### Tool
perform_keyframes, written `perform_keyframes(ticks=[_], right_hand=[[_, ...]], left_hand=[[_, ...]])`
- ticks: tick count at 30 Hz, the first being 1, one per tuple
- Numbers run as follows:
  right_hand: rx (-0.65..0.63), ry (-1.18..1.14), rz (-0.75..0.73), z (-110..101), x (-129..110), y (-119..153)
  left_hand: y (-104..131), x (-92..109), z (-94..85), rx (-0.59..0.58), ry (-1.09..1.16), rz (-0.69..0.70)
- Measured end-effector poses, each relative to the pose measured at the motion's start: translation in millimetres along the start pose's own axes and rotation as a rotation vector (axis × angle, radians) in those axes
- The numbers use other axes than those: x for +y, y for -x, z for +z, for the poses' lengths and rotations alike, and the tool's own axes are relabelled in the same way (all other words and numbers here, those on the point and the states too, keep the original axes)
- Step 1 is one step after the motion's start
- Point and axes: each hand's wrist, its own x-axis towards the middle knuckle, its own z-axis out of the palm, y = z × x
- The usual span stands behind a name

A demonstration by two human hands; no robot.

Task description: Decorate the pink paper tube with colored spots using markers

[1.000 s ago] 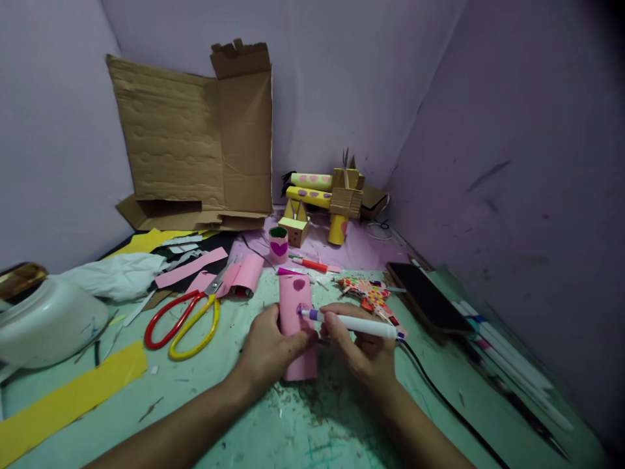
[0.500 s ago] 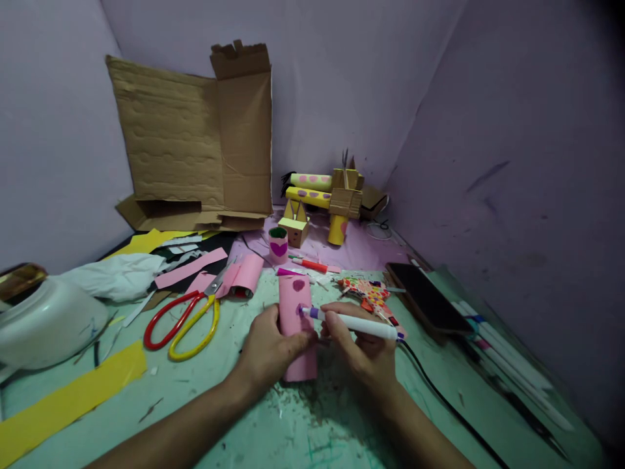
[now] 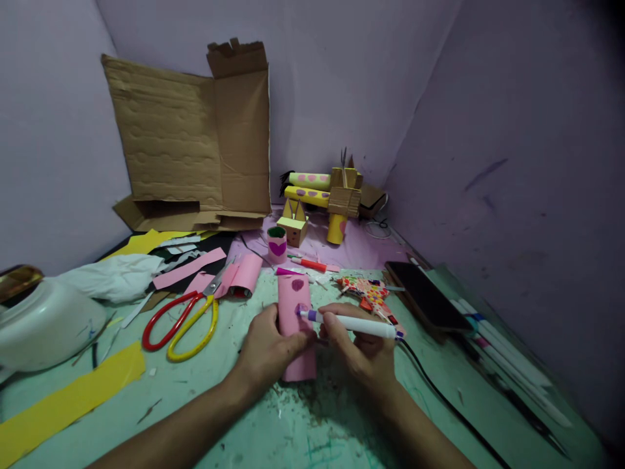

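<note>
A pink paper-covered tube (image 3: 297,366) lies lengthwise before me, with a dark purple spot near its far end. My left hand (image 3: 271,348) grips it from the left, thumb across its top. In my right hand (image 3: 364,352) is a white marker (image 3: 364,324) with a purple collar. Its tip touches the tube at a second, lighter purple patch below the first spot. Beyond the tube's far end stands a small pink cup-like roll (image 3: 277,246) with a purple heart and green inside. A patterned glue gun (image 3: 368,293) seems to lie right of the tube, partly behind my right hand.
Scissors (image 3: 183,326) with red and yellow handles lie at left, near a yellow paper strip (image 3: 73,397) and paper scraps. A phone (image 3: 430,296) and several markers (image 3: 512,365) line the right side. Cardboard figures (image 3: 344,202) and an opened carton (image 3: 190,137) are at the back.
The purple patch under the marker tip has grown slightly. The tip has shifted a little to the left, while my left hand keeps its hold on the tube.
</note>
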Motion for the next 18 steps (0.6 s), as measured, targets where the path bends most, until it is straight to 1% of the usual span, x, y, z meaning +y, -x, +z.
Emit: perform_keyframes(ticks=[6, 11, 18], right_hand=[[0.039, 0.014, 0.02, -1.1, 2.2, 0.4], [0.036, 0.012, 0.017, -2.9, 3.5, 1.3], [0.026, 0.024, -0.003, -2.2, 1.3, -0.4]], left_hand=[[0.7, 1.0, -0.2, -0.012, 0.046, -0.015], [0.8, 3.0, -0.7, -0.013, 0.026, -0.012], [1.4, 0.7, -0.1, -0.007, 0.044, 0.007]])
